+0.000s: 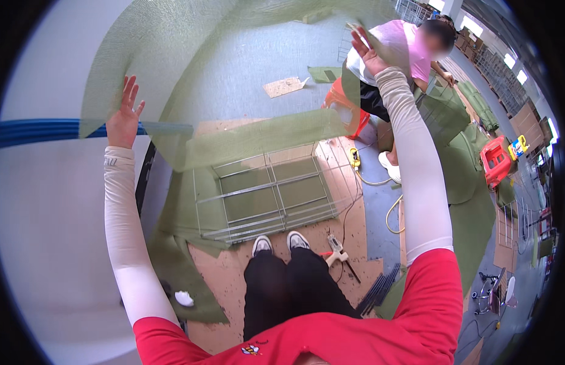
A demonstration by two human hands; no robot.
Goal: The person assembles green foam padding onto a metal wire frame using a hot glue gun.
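Observation:
A large sheet of thin green mesh fabric (pixel 203 36) billows in the air across the far side, partly see-through. My left hand (pixel 123 118) is raised at its left edge, fingers spread, with mesh beside and beyond them. Raised at the far right, my right hand (pixel 370 56) has its fingers stretched out near the sheet's other side; whether they touch the mesh I cannot tell. Below the sheet, a metal wire frame (pixel 273 181) lies in front of my feet, with green mesh under it. The sheet's lower fold hangs over the frame's far edge.
Cardboard (pixel 209 274) covers the floor under my feet. A glue gun (pixel 337 252) with a cord lies right of my shoes, near dark strips (pixel 380 289). A co-worker in pink (pixel 399 42) bends beside an orange stool (pixel 343 106). Blue pipes (pixel 57 131) run at left.

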